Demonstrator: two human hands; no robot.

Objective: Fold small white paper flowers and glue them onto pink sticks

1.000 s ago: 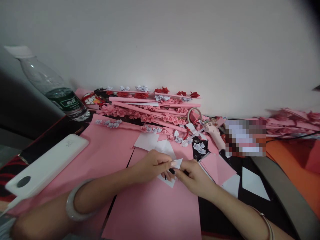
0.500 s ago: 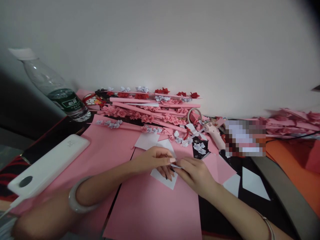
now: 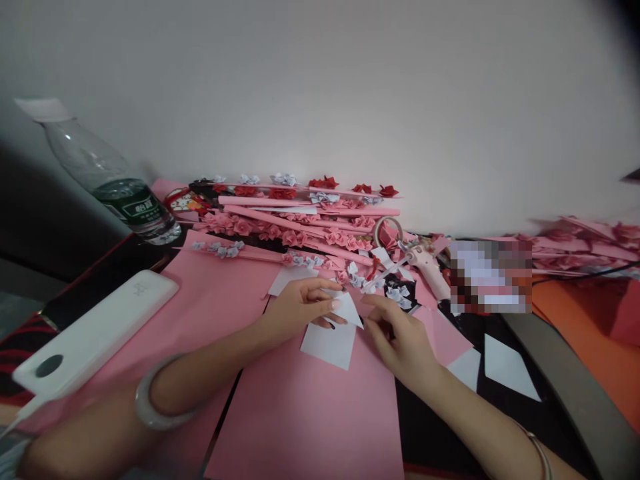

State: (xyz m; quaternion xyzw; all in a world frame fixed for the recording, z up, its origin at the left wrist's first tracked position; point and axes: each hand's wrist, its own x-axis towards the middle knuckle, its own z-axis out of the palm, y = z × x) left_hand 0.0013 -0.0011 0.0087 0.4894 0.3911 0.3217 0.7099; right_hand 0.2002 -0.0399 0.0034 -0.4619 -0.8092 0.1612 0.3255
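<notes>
A folded piece of white paper (image 3: 349, 310), triangular in outline, is pinched in my left hand (image 3: 299, 305), with the thumb on top and other fingers beneath. Close by its right-hand corner is my right hand (image 3: 400, 335), fingers bent and somewhat apart; I cannot tell whether a fingertip touches the paper. Below the two hands, a white paper square (image 3: 329, 347) lies on a large pink sheet (image 3: 310, 420).
Behind the hands lie pink paper stems with paper flowers (image 3: 295, 238), a tape roll (image 3: 388, 232) and a pink glue gun (image 3: 429, 268). A water bottle (image 3: 127, 200) and white power bank (image 3: 95, 330) are at left. White paper (image 3: 511, 370) lies at right.
The folded white paper has turned from nearly edge-on to showing its triangular face. My right hand has come off it and moved slightly right; my left hand keeps hold.
</notes>
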